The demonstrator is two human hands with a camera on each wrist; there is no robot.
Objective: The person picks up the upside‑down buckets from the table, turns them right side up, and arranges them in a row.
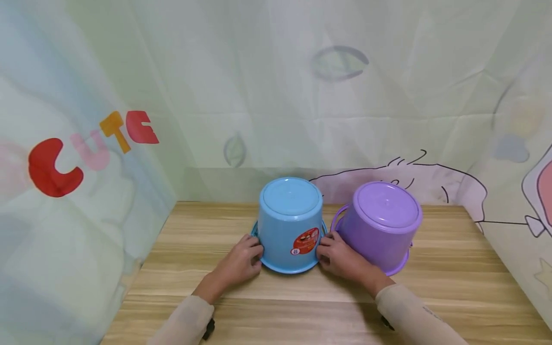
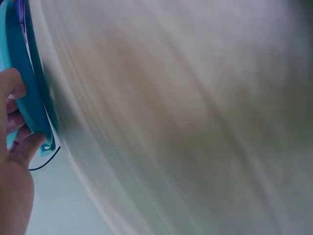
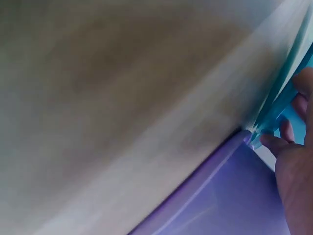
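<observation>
In the head view, the left hand [image 1: 242, 257] and right hand [image 1: 341, 257] grip opposite sides of the upturned blue bucket [image 1: 280, 235] low down on the bench [image 1: 276, 314]; an upturned purple bucket [image 1: 379, 239] stands just beside it. In the left wrist view, bent fingers [image 2: 30, 146] grasp the blue rim [image 2: 30, 93]. In the right wrist view, similarly curled fingers pinch that rim near the purple one.

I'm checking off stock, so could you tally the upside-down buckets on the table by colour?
Blue bucket: 1, held at its rim by the left hand and right hand
Purple bucket: 1
Total: 2
</observation>
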